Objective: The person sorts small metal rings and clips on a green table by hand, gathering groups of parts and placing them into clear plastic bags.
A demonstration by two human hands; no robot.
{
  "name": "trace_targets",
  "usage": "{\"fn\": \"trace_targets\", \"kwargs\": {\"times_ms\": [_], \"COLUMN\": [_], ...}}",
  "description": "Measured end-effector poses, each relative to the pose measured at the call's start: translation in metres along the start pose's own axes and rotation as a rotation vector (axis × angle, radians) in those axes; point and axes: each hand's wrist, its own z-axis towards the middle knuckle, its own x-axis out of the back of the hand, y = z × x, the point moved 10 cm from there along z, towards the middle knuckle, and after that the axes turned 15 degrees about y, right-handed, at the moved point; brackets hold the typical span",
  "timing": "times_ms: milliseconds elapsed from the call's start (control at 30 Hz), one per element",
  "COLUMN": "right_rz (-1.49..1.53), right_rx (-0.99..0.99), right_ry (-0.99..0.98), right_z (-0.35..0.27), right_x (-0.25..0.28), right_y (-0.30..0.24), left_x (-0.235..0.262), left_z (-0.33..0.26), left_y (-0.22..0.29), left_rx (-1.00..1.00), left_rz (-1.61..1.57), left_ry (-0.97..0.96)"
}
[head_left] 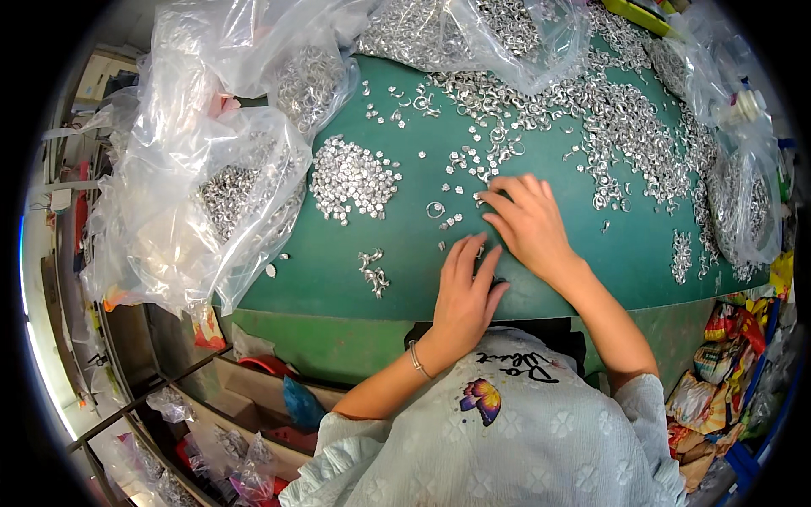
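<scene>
My left hand [465,291] is low over the green table near its front edge, thumb standing apart from the bent fingers. A small silvery piece shows beside its fingertips; I cannot tell whether they touch it. Farther right, my right hand [532,224] reaches across with fingers spread and curved, its fingertips beside a loose scatter of small silver flower-shaped metal pieces [460,160]. Neither hand plainly grips anything. A silver ring [435,209] lies left of the right fingertips. To the left is a dense heap of the flower-shaped pieces [351,179], and nearer me a small cluster of curved metal pieces [372,275].
Large clear plastic bags [253,228] of metal parts stand at the left; another bag [422,38] lies at the back. A broad pile of ring-like pieces [625,127] spreads across the far right. Below the table's right edge are colourful packets [718,363]; an open drawer [245,384] is at lower left.
</scene>
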Motion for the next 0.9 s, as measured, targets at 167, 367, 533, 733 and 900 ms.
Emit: {"fn": "trace_targets", "kwargs": {"times_ms": [167, 367, 533, 733, 900], "right_rz": [0.078, 0.162, 0.093, 0.006, 0.052], "right_rx": [0.093, -0.167, 0.106, 0.012, 0.012], "right_ry": [-0.178, -0.088, -0.176, -0.019, 0.024], "right_z": [-0.036, -0.021, 0.001, -0.012, 0.030], "right_x": [0.000, 0.011, -0.023, 0.025, -0.022], "right_y": [-0.009, 0.023, 0.009, 0.046, 0.021], "left_x": [-0.012, -0.022, -0.032, -0.012, -0.006], "left_z": [-0.019, -0.009, -0.026, -0.025, -0.029], "left_y": [-0.021, 0.000, -0.004, 0.000, -0.001], "left_rx": [0.127, -0.017, -0.094, -0.073, -0.116], "left_rz": [-0.145, -0.119, -0.135, -0.099, -0.092], "left_ry": [-0.075, -0.125, -0.226, -0.183, -0.231]}}
